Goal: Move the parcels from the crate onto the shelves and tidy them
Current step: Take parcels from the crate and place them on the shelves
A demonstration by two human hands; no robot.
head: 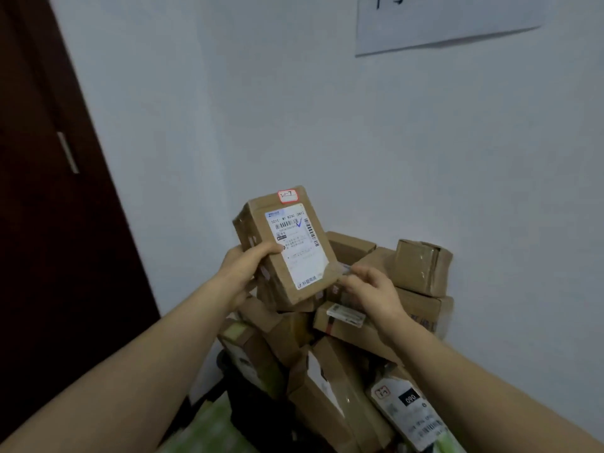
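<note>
A small brown cardboard parcel [287,246] with a white shipping label and a red-edged sticker is held up, tilted, above a heap of parcels [346,348]. My left hand [245,264] grips its left edge, thumb across the front. My right hand [372,289] sits at the parcel's lower right corner, fingers curled and pinching something small and pale there; what it is I cannot tell. The heap below holds several brown boxes lying at odd angles, one with a black "090" tag [408,398].
A white wall [359,142] stands right behind the heap, with a paper sheet [447,21] taped high up. A dark brown door [42,207] fills the left. A taped box [421,268] tops the heap at right. Something green [209,426] lies at bottom.
</note>
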